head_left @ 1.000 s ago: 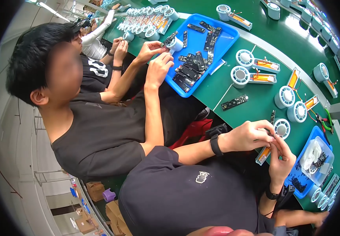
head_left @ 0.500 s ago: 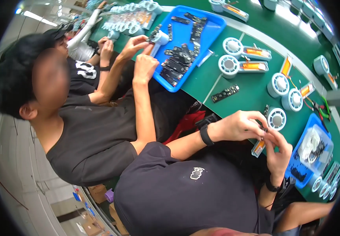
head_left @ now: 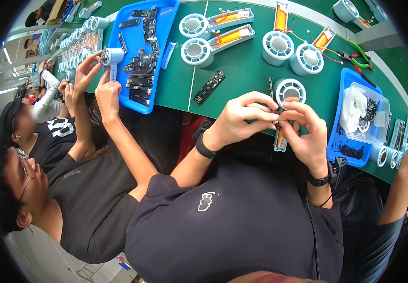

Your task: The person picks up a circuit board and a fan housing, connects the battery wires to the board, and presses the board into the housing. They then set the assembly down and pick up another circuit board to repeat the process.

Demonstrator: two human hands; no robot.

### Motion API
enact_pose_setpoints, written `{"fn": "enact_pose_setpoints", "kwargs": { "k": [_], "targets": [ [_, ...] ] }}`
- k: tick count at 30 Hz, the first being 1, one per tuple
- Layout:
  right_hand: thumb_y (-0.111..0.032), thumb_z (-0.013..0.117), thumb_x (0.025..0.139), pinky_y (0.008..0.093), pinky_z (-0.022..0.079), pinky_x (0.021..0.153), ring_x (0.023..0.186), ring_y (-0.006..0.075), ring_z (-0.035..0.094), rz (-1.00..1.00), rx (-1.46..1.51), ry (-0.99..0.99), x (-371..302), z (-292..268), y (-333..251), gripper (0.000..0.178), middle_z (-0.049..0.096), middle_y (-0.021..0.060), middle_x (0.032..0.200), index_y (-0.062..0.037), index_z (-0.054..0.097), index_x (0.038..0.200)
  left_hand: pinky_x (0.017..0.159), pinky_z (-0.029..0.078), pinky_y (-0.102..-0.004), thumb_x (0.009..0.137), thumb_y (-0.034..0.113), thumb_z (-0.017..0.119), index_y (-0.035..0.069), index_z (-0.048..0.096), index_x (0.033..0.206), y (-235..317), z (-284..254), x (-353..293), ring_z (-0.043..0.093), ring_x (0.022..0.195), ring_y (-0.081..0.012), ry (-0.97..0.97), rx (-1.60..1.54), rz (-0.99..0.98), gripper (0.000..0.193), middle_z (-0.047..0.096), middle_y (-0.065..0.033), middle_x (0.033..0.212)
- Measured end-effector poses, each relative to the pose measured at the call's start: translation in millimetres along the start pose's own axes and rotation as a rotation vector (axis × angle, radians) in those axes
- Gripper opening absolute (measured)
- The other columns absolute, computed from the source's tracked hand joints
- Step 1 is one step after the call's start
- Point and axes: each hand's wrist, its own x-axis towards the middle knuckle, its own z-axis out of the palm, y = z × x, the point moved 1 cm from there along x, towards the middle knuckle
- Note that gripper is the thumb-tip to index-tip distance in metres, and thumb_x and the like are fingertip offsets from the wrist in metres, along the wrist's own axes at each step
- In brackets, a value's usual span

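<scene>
Both my hands meet over a light-blue handheld fan lying at the table's near edge. Its round head (head_left: 291, 90) shows beyond my fingers, and its open handle with an orange battery (head_left: 280, 141) sticks out below them. My left hand (head_left: 246, 119) and my right hand (head_left: 306, 132) are each closed in a pinch, fingertips almost touching. Between them is a tiny whitish part, too small to name. A narrow dark circuit board (head_left: 270, 87) is seen nearly edge-on beside the fan head. Another circuit board (head_left: 209, 87) lies loose on the green table, left of my hands.
Several opened fans (head_left: 197, 53) with wires lie farther back. Left stands a blue tray (head_left: 166, 19) of circuit boards, where a co-worker's hands hold a fan (head_left: 114, 56). Right are green-handled cutters (head_left: 362, 60) and another blue tray (head_left: 338, 106) carrying a clear box (head_left: 378, 134).
The whole view has shifted, so the table and trays sit farther left and higher. My hands stay pinched together over the same fan. The co-worker still holds a fan.
</scene>
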Motion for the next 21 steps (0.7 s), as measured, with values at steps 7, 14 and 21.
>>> {"fn": "enact_pose_setpoints", "kwargs": {
  "k": [7, 14, 21],
  "targets": [
    [0.011, 0.073, 0.086, 0.0191, 0.043, 0.057, 0.061, 0.0037, 0.055, -0.098, -0.059, 0.057, -2.0, 3.4, -1.5, 0.032, 0.077, 0.0066, 0.093, 0.0021, 0.065, 0.115, 0.079, 0.063, -0.0322, 0.073, -0.003, 0.088, 0.004, 0.079, 0.098, -6.5, 1.5, -1.4, 0.074, 0.094, -0.0209, 0.045, -0.012, 0.019, 0.027, 0.072, -0.0145, 0.11],
    [0.01, 0.074, 0.081, 0.0326, 0.053, 0.062, 0.064, 0.0228, 0.065, -0.546, -0.427, 0.058, 6.0, 1.8, -2.6, 0.028, 0.074, 0.011, 0.09, -0.0004, 0.069, 0.106, 0.078, 0.063, -0.0321, 0.074, -0.003, 0.087, 0.003, 0.079, 0.097, -2.4, 2.8, -6.4, 0.075, 0.091, -0.0212, 0.057, 0.001, 0.003, 0.026, 0.071, -0.0155, 0.112],
    [0.013, 0.066, 0.079, 0.04, 0.053, 0.07, 0.078, 0.0343, 0.065, -0.301, -0.593, 0.026, -2.2, 8.2, -22.7, 0.022, 0.065, 0.0152, 0.091, 0.0022, 0.063, 0.098, 0.079, 0.063, -0.0319, 0.074, -0.004, 0.087, 0.003, 0.078, 0.099, -4.4, 5.0, -6.9, 0.076, 0.087, -0.0212, 0.087, -0.035, 0.013, 0.027, 0.07, -0.0153, 0.115]
  ]
}}
